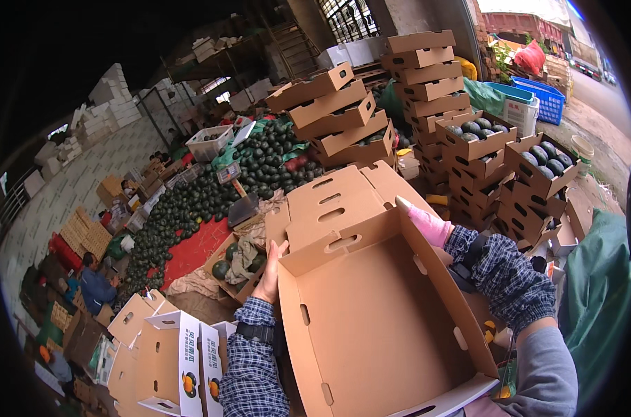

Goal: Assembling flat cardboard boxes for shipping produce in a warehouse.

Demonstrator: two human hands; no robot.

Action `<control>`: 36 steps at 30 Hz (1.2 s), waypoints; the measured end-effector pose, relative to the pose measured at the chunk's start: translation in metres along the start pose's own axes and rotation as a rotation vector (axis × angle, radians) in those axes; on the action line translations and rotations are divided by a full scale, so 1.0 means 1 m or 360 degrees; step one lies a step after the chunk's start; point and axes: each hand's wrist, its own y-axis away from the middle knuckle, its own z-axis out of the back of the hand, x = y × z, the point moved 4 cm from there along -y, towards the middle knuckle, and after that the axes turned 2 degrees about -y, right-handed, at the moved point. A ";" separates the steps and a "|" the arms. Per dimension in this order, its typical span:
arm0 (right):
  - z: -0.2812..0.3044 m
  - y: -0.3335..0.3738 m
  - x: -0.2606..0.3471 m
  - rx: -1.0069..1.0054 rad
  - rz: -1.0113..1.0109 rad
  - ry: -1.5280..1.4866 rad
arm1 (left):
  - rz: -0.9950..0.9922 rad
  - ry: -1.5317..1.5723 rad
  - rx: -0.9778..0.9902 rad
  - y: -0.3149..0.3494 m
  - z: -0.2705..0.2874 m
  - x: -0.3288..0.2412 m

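A shallow brown cardboard tray (392, 313) with slotted walls lies tilted in front of me, its inside bare. My left hand (268, 274), ungloved, holds its far left corner from outside, fingers pointing up along the wall. On the far right corner rests my right hand (426, 224) in a pink glove, gripping the upper edge with fingers stretched forward; the thumb is hidden. Just beyond the tray lie flat cardboard blanks (336, 201) with oval cut-outs. Plaid sleeves cover both forearms.
White printed cartons (173, 354) stand at lower left. Dark green squashes (260, 156) heap across the floor beyond. Stacked cardboard trays (426, 90) tower ahead, some squash-filled (548, 160) at right. A green tarp (600, 292) hangs at right; a seated person (96, 285) is far left.
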 end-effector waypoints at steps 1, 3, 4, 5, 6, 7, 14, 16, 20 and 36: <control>-0.001 0.005 0.003 -0.0038 0.0331 0.0392 | 0.0036 0.0183 0.0111 0.003 0.002 -0.003; -0.010 0.004 0.019 0.0031 0.0257 0.0718 | 0.0174 0.0408 0.0103 0.013 0.009 -0.007; -0.011 0.003 0.026 0.0083 0.0184 0.1060 | 0.0187 0.0420 0.0094 0.014 0.007 -0.007; -0.009 0.001 0.025 0.0088 0.0163 0.1018 | 0.0065 0.0116 -0.0045 0.013 0.006 -0.013; -0.013 -0.004 0.030 0.0103 0.0140 0.0970 | -0.0050 -0.0189 -0.0194 0.015 0.005 -0.021; -0.014 -0.002 0.038 0.0109 0.0196 0.1041 | -0.0056 0.0036 -0.0289 0.015 0.002 -0.026; -0.026 -0.001 0.087 -0.0378 0.0032 -0.0394 | -0.0328 0.0314 -0.0522 0.019 0.008 -0.042; -0.038 0.001 0.110 0.0335 0.0133 -0.0634 | -0.0462 -0.0620 -0.0334 0.025 0.006 -0.049; -0.009 0.014 0.075 0.0439 0.0079 -0.1363 | -0.0525 -0.0794 0.0225 0.059 -0.019 -0.067; -0.076 -0.024 0.147 0.0729 -0.0112 0.2060 | -0.0436 -0.2567 0.0210 0.012 -0.048 -0.070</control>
